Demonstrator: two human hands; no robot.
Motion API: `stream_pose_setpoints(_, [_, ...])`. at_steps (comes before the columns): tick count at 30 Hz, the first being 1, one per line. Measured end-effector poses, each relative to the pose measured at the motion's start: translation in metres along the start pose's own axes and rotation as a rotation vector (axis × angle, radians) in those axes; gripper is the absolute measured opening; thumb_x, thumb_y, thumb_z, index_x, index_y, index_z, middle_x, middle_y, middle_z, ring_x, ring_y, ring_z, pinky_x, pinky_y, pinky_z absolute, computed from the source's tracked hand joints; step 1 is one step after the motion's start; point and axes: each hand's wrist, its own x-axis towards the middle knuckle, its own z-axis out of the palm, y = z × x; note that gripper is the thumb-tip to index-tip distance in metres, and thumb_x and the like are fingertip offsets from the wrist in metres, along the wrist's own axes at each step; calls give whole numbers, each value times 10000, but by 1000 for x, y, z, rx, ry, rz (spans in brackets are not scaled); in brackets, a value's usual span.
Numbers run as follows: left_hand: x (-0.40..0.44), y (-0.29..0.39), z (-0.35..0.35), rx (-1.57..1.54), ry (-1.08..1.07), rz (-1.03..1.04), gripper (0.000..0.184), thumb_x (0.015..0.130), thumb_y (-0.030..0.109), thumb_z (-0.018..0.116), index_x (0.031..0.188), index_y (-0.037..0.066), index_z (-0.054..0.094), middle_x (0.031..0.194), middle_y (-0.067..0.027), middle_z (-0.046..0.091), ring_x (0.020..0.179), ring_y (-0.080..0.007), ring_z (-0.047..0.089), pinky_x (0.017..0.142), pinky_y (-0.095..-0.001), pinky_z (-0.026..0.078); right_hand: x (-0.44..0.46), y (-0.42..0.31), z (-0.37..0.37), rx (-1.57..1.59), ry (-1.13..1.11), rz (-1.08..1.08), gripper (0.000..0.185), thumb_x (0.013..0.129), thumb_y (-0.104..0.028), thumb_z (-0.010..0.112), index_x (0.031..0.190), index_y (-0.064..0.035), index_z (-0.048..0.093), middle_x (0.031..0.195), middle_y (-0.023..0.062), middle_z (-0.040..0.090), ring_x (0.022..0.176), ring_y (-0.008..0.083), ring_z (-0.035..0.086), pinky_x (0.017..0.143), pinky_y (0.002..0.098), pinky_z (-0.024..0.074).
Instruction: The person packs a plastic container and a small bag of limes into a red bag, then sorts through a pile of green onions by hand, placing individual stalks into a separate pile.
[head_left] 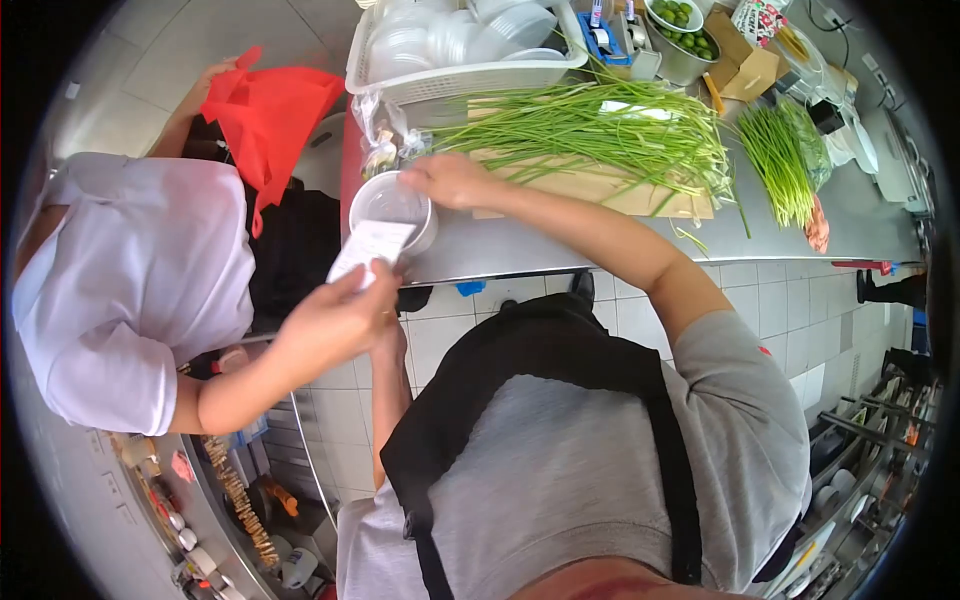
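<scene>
A round translucent plastic tub [423,232] stands at the left end of the steel table, near its front edge. At its rim, my right hand [450,181] is closed, with thumb and fingers pinching the edge. My left hand [391,343] comes up from below toward the tub; a co-worker's hand [350,310] covers most of it, so its fingers are hidden. Between that co-worker's fingers is a white paper slip [372,243], held over the tub's front. Beside the tub lies a clear plastic bag [385,135] with small contents I cannot make out.
Long green stalks [600,130] spread over cardboard [640,200] on the table [560,240]. A white basket [470,88] of clear plastic containers stands behind. Farther right are another green bunch [775,165] and a bowl of green fruit [690,60]. The co-worker's other hand holds a red bag [265,120].
</scene>
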Motion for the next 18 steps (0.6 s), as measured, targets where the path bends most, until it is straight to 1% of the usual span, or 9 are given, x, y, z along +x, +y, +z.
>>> stream_pose_setpoints(2, [-2,1,-7,-111,-108,-265,376,886,310,476,1169,62,466,1157,-49,504,1027,-179,521,833,-267,393,8,-1,-11,-95,169,-42,415,846,-409,384,941,-81,619,905,165,613,856,344,580,755,446,444])
stream_pose_setpoints(3, [-4,-1,-7,-104,-103,-264,376,886,310,476,1169,62,466,1157,-49,504,1027,-179,521,833,-267,393,18,4,-11,-71,278,-168,248,818,-270,459,930,-121,623,900,127,622,842,343,580,734,444,455])
stream_pose_setpoints(6, [-9,-15,-1,92,6,-225,336,887,293,480,1131,63,491,1015,-43,574,875,-154,579,746,-264,435,49,19,-21,-220,108,-360,161,776,-180,530,893,-133,629,934,106,617,842,322,585,718,425,468])
stream_pose_setpoints(7, [-10,-14,-1,136,-68,-274,280,882,247,500,1083,54,520,941,-42,597,804,-143,594,691,-262,450,57,23,-21,-322,107,-410,166,728,-118,574,875,-152,641,922,87,623,840,301,593,710,409,474])
stream_pose_setpoints(11, [-28,-7,-1,172,-112,-249,179,862,159,536,1000,47,557,919,-52,604,782,-145,602,640,-234,450,68,30,-22,-462,4,-431,174,717,-165,596,882,-158,651,907,69,628,848,287,601,711,400,477])
stream_pose_setpoints(14, [-35,-14,-17,194,-134,-272,182,868,170,531,997,45,559,908,-44,611,783,-130,601,641,-233,450,71,16,-27,-582,18,-340,137,728,-172,602,839,-97,630,902,71,616,872,287,584,740,402,471])
stream_pose_setpoints(16, [-36,-12,-22,205,-106,-276,185,870,178,527,998,49,562,898,-35,617,777,-116,601,641,-228,447,79,12,-26,-840,160,-112,205,721,-264,625,838,-96,635,892,116,618,850,307,587,739,403,474])
stream_pose_setpoints(17, [-35,-12,-25,203,-111,-272,187,868,180,530,999,50,563,898,-33,618,771,-114,601,641,-225,445,82,8,-23,-840,159,-122,205,721,-264,625,838,-96,635,892,116,618,850,307,587,739,403,474])
stream_pose_setpoints(18, [-35,-12,-26,198,-118,-269,190,867,182,533,1000,50,564,897,-30,618,765,-111,602,641,-222,443,85,3,-19,-666,191,-110,239,714,-293,632,828,-84,634,870,135,618,832,318,587,730,403,472])
